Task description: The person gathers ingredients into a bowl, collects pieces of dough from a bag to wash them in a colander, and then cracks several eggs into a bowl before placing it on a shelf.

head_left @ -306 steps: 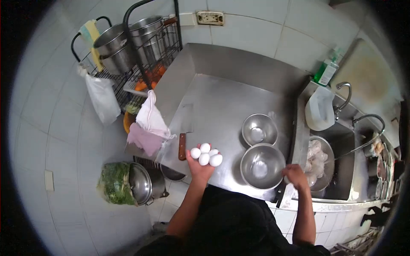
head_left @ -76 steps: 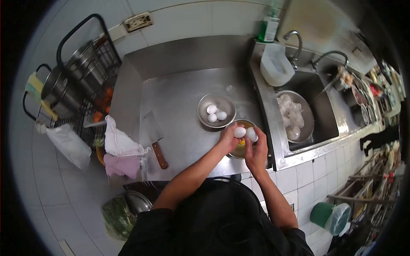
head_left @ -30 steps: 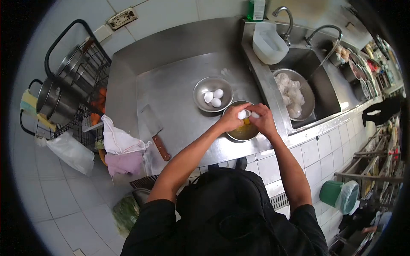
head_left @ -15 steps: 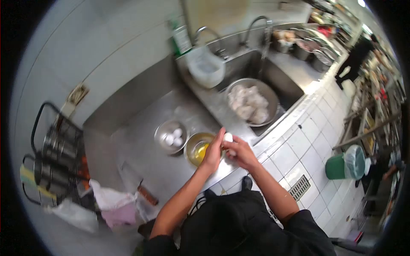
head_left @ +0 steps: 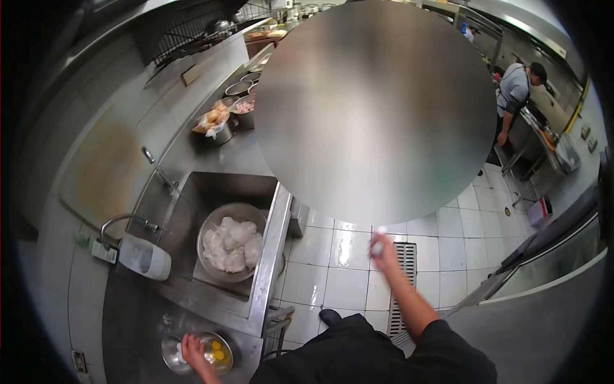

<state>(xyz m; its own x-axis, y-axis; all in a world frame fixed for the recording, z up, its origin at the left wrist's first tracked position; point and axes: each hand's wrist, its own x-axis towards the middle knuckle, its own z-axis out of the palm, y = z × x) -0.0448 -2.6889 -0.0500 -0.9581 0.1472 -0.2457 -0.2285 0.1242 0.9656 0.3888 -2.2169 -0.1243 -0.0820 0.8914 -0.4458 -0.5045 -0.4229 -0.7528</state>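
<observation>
- Writing: none legible. One bottle (head_left: 103, 250) by the wall at L has a pale label, but its print is too small to read.
- R hand (head_left: 384, 251): 1, out over the tiled floor (head_left: 348, 246), well apart from the counter, fingers closed round a white eggshell (head_left: 378, 246) (motion-blurred, so no. of pcs can't be told).
- L hand (head_left: 193, 351): 1, at btm L, above the bowls; fingers blurred, palm hidden, so can't tell if it's gripping anything.
- Bowls: 2 metal ones, side by side on the steel counter (head_left: 131, 313). The yolk bowl (head_left: 228, 344) has at least 2 yellow yolks (head_left: 217, 345) in it; the egg bowl (head_left: 167, 358) is partly behind the L hand, w/ a bit of white egg (head_left: 179, 349) showing (count hidden).
- Sink (head_left: 246, 185): 1, w/ 1 round metal basin (head_left: 220, 210) inside, piled w/ pale lumps (head_left: 231, 246), too bunched to count.
- Taps: 2, a curved tap (head_left: 125, 218) and a second tap (head_left: 157, 168) further along.
- White plastic container (head_left: 160, 264): 1, at the sink's near corner.
- Beyond the sink: several metal pots; the nearest pot (head_left: 222, 133) has tan items on top.
- Floor drain (head_left: 405, 256): 1 slotted grate, near the R hand.
- Bg: 1 co-worker (head_left: 513, 89) in dark cap & grey top, far R. A big blurred oval hides the middle of the view.
</observation>
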